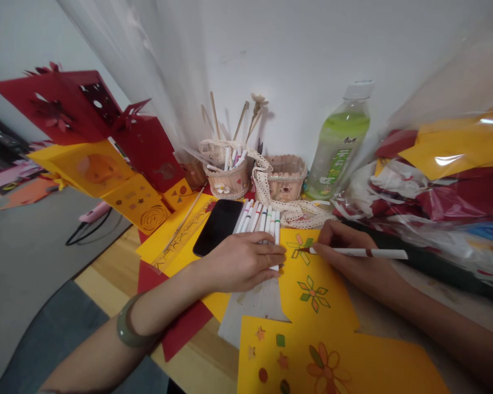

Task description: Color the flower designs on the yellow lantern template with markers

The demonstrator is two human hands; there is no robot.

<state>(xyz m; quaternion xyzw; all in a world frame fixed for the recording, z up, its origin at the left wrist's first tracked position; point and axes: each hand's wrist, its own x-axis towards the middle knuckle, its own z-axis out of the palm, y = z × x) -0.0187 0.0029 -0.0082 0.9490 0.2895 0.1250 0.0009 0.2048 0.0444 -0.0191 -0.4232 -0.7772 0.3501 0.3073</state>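
Observation:
My right hand [347,246] grips a white felt-tip pen [370,253] with a dark red band. Its tip meets a flower outline [299,250] in green and orange on a sheet of yellow paper [287,298]. Below that flower is a second drawn flower [313,294] with pointed petals. My left hand [246,260] lies with fingers stretched out, across the lower ends of a row of capped felt-tip pens [257,214] and at the yellow sheet's edge. A black phone [219,224] lies just behind my left hand.
Small wooden baskets [230,183] holding sticks and pens stand by the wall, with lace ribbon [302,213] draped between them. A green drink bottle [340,145] stands behind my right hand. Clear plastic with paper scraps [447,158] fills the right. Red and yellow paper boxes [78,109] stand left.

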